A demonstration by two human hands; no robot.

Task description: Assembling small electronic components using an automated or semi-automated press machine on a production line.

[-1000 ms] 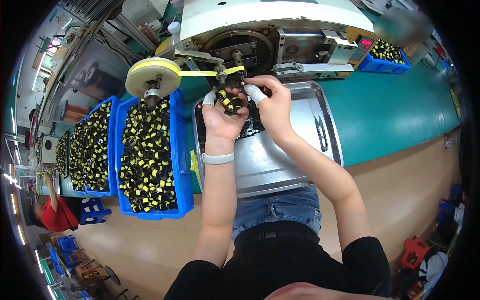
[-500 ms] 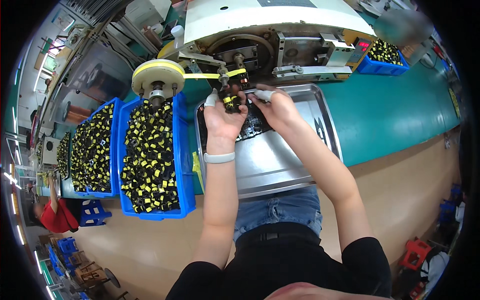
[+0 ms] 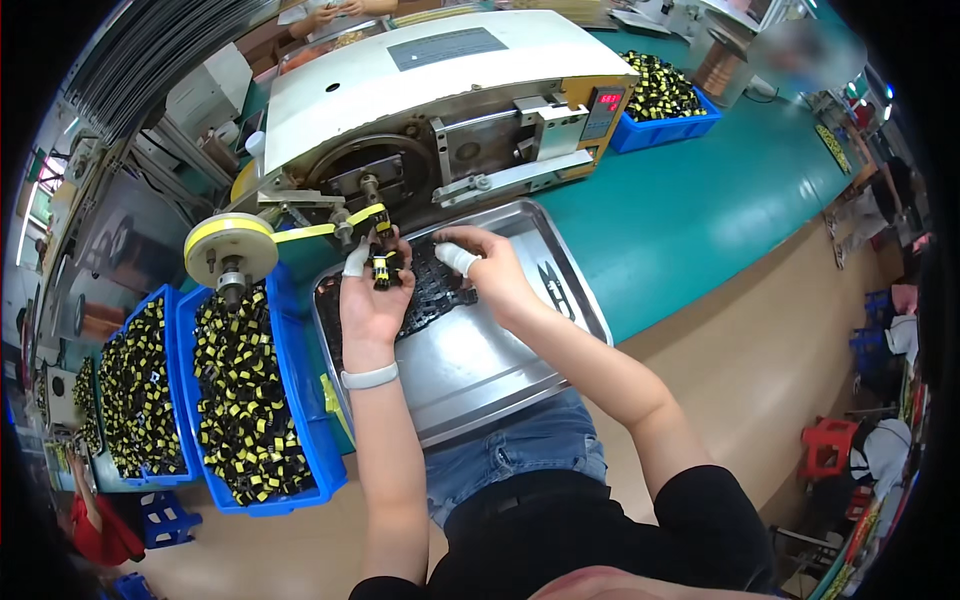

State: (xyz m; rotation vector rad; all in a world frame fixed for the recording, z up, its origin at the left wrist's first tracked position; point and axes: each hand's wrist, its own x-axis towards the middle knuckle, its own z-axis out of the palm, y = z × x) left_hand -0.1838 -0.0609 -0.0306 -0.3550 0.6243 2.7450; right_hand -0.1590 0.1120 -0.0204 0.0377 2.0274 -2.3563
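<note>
Left hand (image 3: 372, 308) curls round small blocky black-and-yellow parts (image 3: 383, 268), with right hand (image 3: 492, 272), grip unclear, over a rectangular silver metal tray (image 3: 480, 352).

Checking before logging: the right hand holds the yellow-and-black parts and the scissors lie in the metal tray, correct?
Not the right hand: the head view shows the left hand holding the yellow-and-black parts; the scissors do lie in the metal tray.
</note>
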